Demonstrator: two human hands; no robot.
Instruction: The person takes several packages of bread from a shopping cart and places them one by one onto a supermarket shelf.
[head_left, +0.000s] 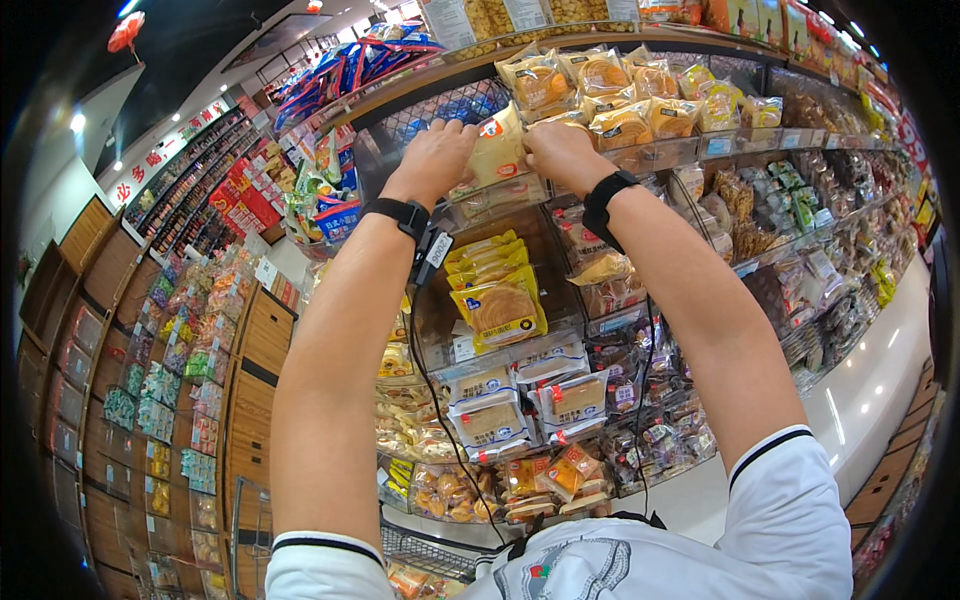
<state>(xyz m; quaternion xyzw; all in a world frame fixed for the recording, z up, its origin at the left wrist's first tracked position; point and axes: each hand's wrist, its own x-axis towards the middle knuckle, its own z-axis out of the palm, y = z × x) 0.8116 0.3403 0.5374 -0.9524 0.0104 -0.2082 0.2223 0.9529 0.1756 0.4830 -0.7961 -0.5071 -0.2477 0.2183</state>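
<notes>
Both arms reach forward to the upper shelf, a black band on each wrist. A pale packaged bread bag (497, 146) with red marks stands upright between my hands. My left hand (437, 154) grips its left edge, fingers curled. At its upper right edge, my right hand (562, 154) has its fingers curled against the bag. Packaged round pastries (540, 79) lie right behind and beside it. Below, yellow packs of round bread (499, 307) stand in a row in a clear-fronted bin, above white packs of sliced bread (574, 405).
Clear shelf fronts (652, 155) run along the display. Blue and red bags (337, 75) are heaped at the upper left. A wire shopping cart (427, 551) is at the bottom, and wooden candy shelving (251, 397) stands on the left.
</notes>
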